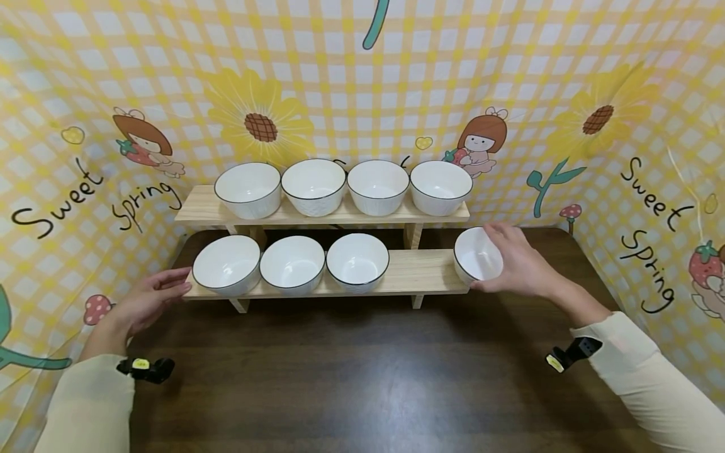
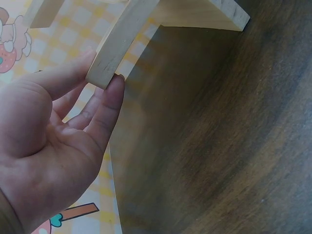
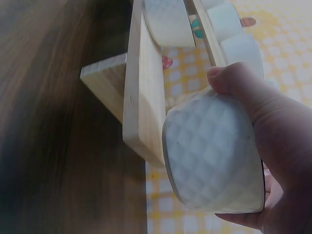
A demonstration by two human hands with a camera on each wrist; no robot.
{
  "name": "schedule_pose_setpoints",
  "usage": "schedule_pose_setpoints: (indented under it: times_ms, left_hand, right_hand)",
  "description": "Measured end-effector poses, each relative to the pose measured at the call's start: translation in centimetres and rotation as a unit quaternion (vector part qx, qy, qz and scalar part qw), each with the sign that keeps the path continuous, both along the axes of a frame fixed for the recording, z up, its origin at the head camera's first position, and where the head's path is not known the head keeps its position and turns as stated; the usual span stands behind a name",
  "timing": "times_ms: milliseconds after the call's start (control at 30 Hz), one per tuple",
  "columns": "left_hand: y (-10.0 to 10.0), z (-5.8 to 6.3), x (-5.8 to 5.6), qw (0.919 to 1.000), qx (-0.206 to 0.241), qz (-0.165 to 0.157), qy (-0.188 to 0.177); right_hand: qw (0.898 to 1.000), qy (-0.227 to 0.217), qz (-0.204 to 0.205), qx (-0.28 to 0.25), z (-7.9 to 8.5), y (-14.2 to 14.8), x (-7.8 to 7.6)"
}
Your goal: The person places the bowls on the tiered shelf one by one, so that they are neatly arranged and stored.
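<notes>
My right hand [image 1: 520, 261] grips a white bowl [image 1: 477, 257] with a thin dark rim, thumb and fingers spread across its sides. The bowl is tilted at the right end of the lower wooden shelf board [image 1: 421, 272]. In the right wrist view the held bowl [image 3: 209, 151] shows a quilted diamond texture, and its far side is hidden. Three more white bowls stand in a row on the lower board, the nearest being a bowl [image 1: 357, 261] across a bare stretch of wood. At the left end, my left hand [image 2: 63, 126] pinches the board's end [image 2: 114, 53] between thumb and fingers.
Several white bowls stand side by side on the upper shelf board [image 1: 206, 204], behind and above the lower one. Wooden supports [image 1: 417, 301] hold the boards over a dark brown table [image 1: 362, 371]. A yellow checked cloth [image 1: 351, 82] hangs behind and at both sides.
</notes>
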State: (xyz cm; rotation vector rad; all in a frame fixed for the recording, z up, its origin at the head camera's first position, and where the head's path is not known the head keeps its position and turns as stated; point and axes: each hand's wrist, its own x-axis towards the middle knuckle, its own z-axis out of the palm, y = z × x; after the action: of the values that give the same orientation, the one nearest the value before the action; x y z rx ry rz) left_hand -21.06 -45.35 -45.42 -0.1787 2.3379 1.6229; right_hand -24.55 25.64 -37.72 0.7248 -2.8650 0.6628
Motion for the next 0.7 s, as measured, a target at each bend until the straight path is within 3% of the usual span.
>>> schedule_pose_setpoints:
  times_ms: [333,700]
  left_hand:
    - [0.0,-0.2,-0.1,1.0,-0.007,-0.002,0.002]
    - [0.0,-0.2,0.0,0.9995,0.03,-0.004,0.013]
  right_hand:
    - [0.999,-0.003,0.025,-0.02,-0.5,-2.2,0.0]
    - [0.998,-0.011,0.049,-0.022,-1.4,-4.7,0.1]
